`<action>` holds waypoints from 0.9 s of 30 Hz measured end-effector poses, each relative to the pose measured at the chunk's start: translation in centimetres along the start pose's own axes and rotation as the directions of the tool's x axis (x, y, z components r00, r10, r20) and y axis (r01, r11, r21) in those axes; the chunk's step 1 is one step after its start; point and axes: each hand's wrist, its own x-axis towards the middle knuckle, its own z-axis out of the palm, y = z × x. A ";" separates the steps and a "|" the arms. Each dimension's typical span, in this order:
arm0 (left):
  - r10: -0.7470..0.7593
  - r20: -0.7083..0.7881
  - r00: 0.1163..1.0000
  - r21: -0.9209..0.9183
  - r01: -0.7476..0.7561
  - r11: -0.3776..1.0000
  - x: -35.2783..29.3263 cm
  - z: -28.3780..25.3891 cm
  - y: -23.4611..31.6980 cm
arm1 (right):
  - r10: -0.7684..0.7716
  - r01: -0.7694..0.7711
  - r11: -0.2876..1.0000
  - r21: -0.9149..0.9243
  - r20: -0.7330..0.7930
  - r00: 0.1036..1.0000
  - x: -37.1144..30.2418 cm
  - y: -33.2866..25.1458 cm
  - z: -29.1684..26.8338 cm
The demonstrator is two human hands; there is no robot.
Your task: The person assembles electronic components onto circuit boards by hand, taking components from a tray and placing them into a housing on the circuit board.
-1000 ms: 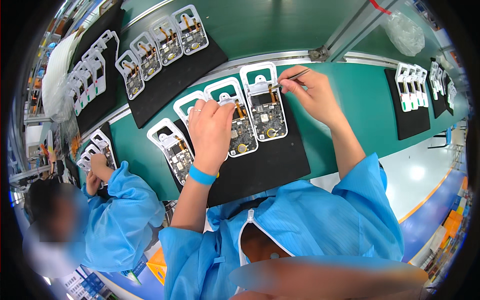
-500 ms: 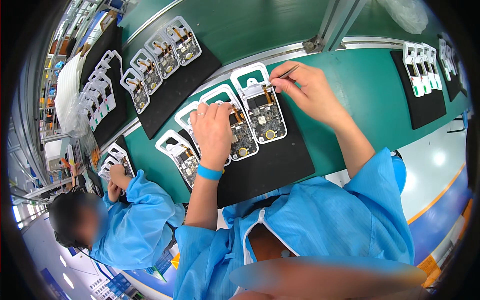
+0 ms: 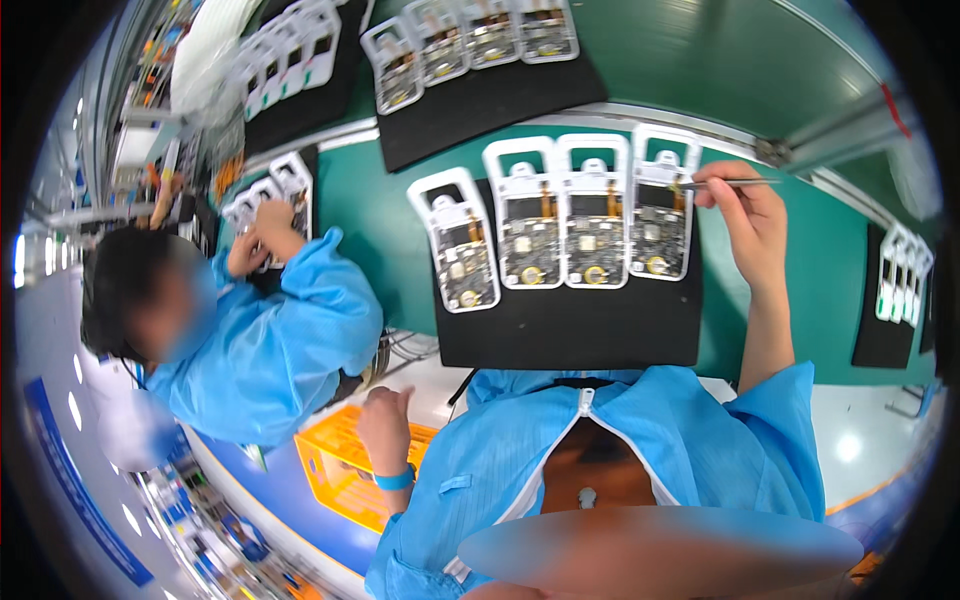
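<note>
Metal tweezers are pinched in my right hand, lying nearly level with their tip over the upper right part of the rightmost white device housing. This housing shows a circuit board, an orange-brown flex cable and a round yellow-rimmed part. To its left lie more white housings with boards, a housing, another housing and a slightly tilted housing, on a black mat. My left hand, with a blue wristband, is off the table's front edge, touching no housing; its fingers are blurred and partly hidden.
A co-worker in blue handles white housings at the left. Further back is a black mat with several similar housings. Another mat with white housings stands at the right. Below my left hand sits a yellow crate.
My left hand has come away from the housings and dropped left, beyond the table edge. My right hand keeps the tweezers at the rightmost housing. The whole view has turned and shifted.
</note>
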 end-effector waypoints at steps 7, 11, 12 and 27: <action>-0.066 -0.047 0.997 -0.164 0.057 0.985 2.2 2.8 -7.7 | 0.021 -0.028 0.999 0.019 0.328 0.944 1.7 -4.0 15.2; 0.184 -0.611 0.770 -0.531 -0.571 0.626 7.1 0.1 -5.7 | -0.121 0.192 0.975 -0.115 0.448 0.886 2.2 -5.0 24.5; 0.240 -0.678 0.695 -0.454 -0.652 0.608 8.8 -1.1 -5.1 | -0.176 0.269 0.954 -0.136 0.474 0.863 2.4 -4.4 27.0; 0.182 -0.688 0.702 -0.571 -0.679 0.461 23.5 -0.8 -2.4 | -0.043 0.266 0.920 -0.286 0.602 0.797 4.3 -3.6 37.8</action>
